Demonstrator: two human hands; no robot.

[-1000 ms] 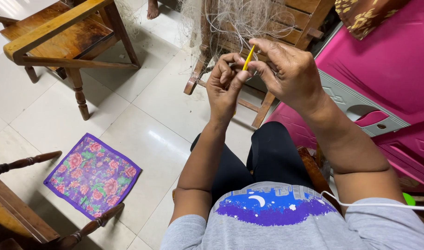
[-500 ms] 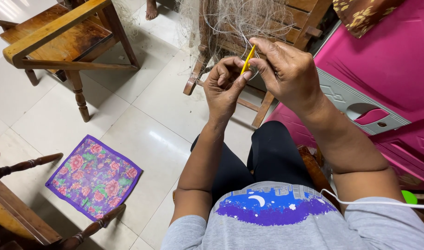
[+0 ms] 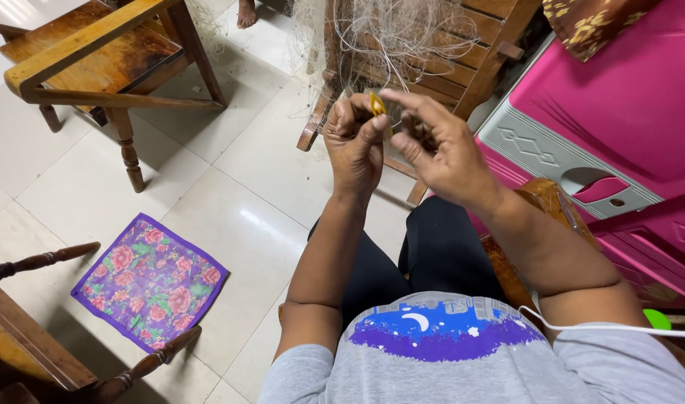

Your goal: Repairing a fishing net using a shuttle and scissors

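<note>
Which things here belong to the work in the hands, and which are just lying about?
In use: left hand, right hand, small yellow tool pinched between them, pale netting draped on the wooden chair.

Lying about: floral cloth on the floor, wooden table, pink plastic cabinet.

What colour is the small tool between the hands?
Yellow. The small tool shows best in the head view, pinched between the left hand and right hand.
</note>
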